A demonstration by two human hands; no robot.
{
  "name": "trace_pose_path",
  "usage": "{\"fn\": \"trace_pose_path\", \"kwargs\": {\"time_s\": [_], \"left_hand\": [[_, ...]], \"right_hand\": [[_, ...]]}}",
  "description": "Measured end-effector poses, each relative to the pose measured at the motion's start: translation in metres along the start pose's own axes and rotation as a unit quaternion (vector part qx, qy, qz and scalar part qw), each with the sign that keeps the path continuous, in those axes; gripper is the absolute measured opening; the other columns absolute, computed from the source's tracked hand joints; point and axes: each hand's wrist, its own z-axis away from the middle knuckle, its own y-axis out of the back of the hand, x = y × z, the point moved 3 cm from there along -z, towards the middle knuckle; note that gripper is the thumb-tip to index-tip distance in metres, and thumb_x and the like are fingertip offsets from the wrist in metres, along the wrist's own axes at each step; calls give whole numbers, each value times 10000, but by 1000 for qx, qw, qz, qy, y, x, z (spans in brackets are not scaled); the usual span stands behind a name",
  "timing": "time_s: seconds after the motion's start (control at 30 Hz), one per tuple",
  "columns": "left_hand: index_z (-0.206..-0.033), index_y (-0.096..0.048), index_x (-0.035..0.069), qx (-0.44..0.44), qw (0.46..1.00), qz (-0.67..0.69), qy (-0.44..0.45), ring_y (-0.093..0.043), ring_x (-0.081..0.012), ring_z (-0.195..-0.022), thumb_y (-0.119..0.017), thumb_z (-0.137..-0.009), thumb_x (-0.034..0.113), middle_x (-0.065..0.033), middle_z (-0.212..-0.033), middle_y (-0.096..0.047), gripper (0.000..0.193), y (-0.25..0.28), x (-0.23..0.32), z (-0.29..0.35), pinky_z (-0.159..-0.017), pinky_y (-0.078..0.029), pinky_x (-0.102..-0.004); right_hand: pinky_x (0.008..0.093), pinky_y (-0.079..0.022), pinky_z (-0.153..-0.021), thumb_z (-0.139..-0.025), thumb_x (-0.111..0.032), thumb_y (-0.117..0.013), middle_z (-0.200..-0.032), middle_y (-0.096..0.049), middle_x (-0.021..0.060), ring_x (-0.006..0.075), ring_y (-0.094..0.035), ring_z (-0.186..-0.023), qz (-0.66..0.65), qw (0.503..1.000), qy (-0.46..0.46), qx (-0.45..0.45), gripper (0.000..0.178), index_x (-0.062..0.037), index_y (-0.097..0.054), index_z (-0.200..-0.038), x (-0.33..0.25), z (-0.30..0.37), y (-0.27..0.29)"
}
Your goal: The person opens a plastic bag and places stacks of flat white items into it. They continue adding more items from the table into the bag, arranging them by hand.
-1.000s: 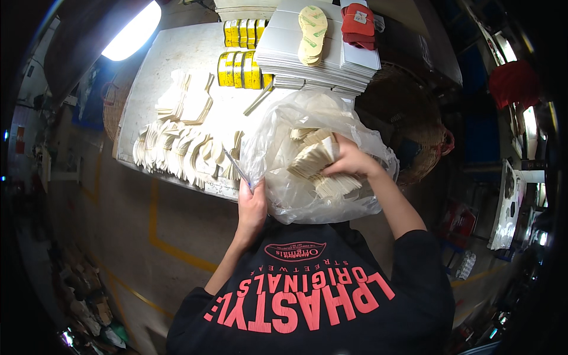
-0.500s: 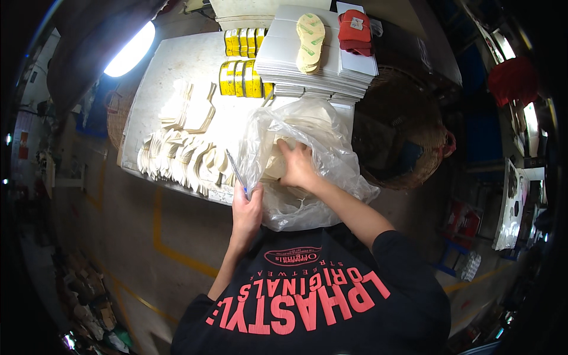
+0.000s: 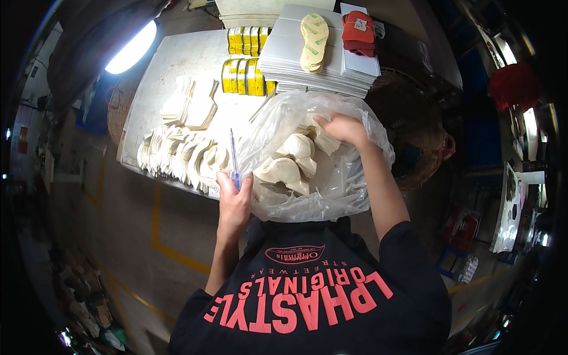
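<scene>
A slim pen (image 3: 234, 157) is gripped in the left hand (image 3: 234, 201); beside it, inside a crinkled plastic bag (image 3: 340, 198), curved cream pieces (image 3: 325, 141) are clasped by the right hand (image 3: 345, 128).

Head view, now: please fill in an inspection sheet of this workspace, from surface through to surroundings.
Surface: white table, brightly lit.
Work items: clear plastic bag holding pale pieces; more pale stacks on the table.
Clutter: yellow-and-black blocks; white sheet stack bearing insole-shaped pieces and a red bundle.
Grips: left hand closed on a pen; right hand inside the bag, touching pieces, closure unclear.
Cables: nothing seen.
Surroundings: lamp, wicker basket, yellow floor line.
</scene>
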Motion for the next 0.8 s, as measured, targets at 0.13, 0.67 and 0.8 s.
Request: {"fn": "trace_pose_path", "kwargs": {"time_s": [0.13, 0.67, 0.8], "left_hand": [[-1189, -379, -46, -34, 996, -78, 11, -575, -223, -1013, -607, -1079, 253, -201, -1116, -591, 392, -1, 15, -1, -916, -487, -366], [-1523, -414, 21, -72, 932, 333, 127, -635, -246, -1232, -456, -1077, 243, -126, -1375, -625, 500, 11, -47, -21, -1063, -504, -385], [-1534, -426, 2, -46, 879, 418, 225, -635, -262, -1268, -477, -1093, 300, -153, -1477, -586, 535, 20, -72, -27, -1069, -525, -430]], "right_hand": [[418, -532, -975, -890, -532, -751, -1158, -741, 242, 389, -705, -1101, 57, 995, 62, -45, 666, -35, -668, -1327, -5, -7, -15], [485, -543, -962, -811, -136, -740, -1188, -690, 252, 412, -669, -1132, 81, 976, 132, 155, 526, -15, -630, -1312, 3, -1, -57], [487, -541, -961, -864, -266, -747, -1197, -692, 264, 415, -683, -1097, 52, 957, 206, 199, 710, -1, -491, -1470, 11, -15, -48]]}}
